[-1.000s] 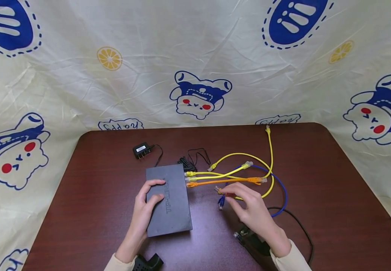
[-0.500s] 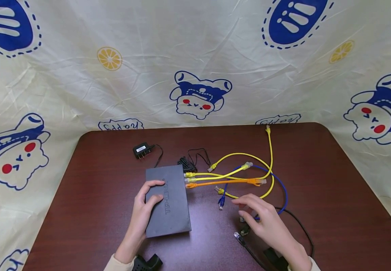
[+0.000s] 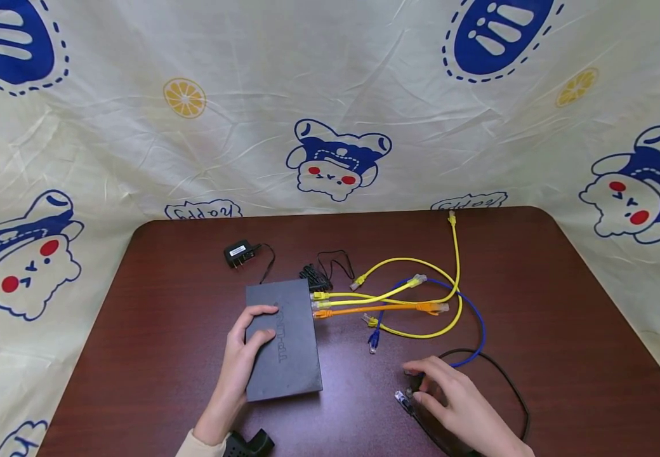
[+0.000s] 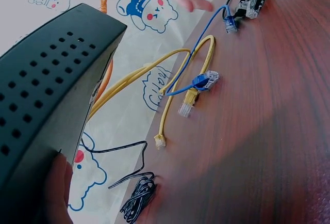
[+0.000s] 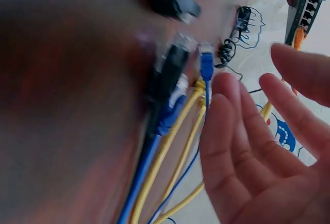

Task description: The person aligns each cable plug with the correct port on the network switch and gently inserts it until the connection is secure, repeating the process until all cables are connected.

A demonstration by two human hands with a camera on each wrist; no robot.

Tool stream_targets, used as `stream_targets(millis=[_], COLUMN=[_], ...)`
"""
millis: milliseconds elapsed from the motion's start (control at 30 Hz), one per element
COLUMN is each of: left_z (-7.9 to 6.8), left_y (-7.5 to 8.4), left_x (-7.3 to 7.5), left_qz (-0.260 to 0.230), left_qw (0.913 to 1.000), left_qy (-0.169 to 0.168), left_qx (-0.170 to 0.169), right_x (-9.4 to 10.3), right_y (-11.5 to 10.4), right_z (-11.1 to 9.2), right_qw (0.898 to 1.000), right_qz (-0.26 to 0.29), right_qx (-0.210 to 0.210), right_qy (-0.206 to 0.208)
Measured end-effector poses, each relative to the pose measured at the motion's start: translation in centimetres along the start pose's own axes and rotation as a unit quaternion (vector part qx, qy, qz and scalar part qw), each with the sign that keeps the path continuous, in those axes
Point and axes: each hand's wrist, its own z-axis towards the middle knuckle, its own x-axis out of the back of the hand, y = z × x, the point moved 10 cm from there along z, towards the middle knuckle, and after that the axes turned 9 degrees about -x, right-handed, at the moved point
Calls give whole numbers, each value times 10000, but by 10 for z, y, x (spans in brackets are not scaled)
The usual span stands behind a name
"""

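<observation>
My left hand (image 3: 233,362) grips the near-left side of a dark TP-Link network switch (image 3: 301,371), thumb and finger on its top. Two yellow Ethernet cables (image 3: 364,298) and an orange one (image 3: 376,307) run from its right edge; a row of ports (image 5: 310,7) shows in the right wrist view. My right hand (image 3: 455,403) hovers over black Ethernet cable plugs (image 3: 404,400), fingers loosely bent. Nothing lies between those fingers (image 5: 216,131) in the right wrist view. Close by are plugs of a blue Ethernet cable (image 3: 374,341), one of them partly hidden by the hand in the head view.
A black power adapter (image 3: 240,254) and its bundled cord (image 3: 315,277) lie behind the switch. Loose yellow cable (image 3: 458,254) loops to the table's back edge. A black cable (image 3: 507,374) curves at the right. A printed cloth (image 3: 238,152) hangs behind the table (image 3: 153,355).
My right hand has let go of the blue cable's plug and moved right and toward the near edge, over the black plugs. The left hand and switch have barely moved.
</observation>
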Motion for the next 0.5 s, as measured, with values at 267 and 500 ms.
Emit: stream_targets(millis=[267,500], left_z=[-1,-2], left_y=[-3,-2], left_x=[-1,-1], left_qz=[-166,-87], left_qw=[9998,9999], left_qy=[3,-11], left_qx=[78,53], right_x=[-18,-26], right_y=[13,19], right_z=[-17,-23], right_qw=[9981,9977], right_qz=[-226,-85], right_qx=[-314,-384], right_qy=[-470,-549])
